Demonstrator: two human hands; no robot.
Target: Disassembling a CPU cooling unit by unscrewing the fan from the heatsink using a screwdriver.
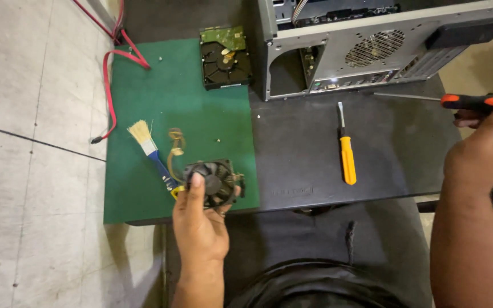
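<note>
Green mat (144, 91): left hand (199, 228) half-covers fan (217, 182).

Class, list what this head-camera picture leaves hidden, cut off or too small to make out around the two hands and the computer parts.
- Head view: cooling fan, its near edge hidden by the left hand.
- Head view: orange-and-black screwdriver, handle end hidden in the right hand and cut by the right frame edge.
- Head view: computer case, upper part cut off by the top edge.
- Head view: small screw on the green mat, too small to identify its type.
</note>
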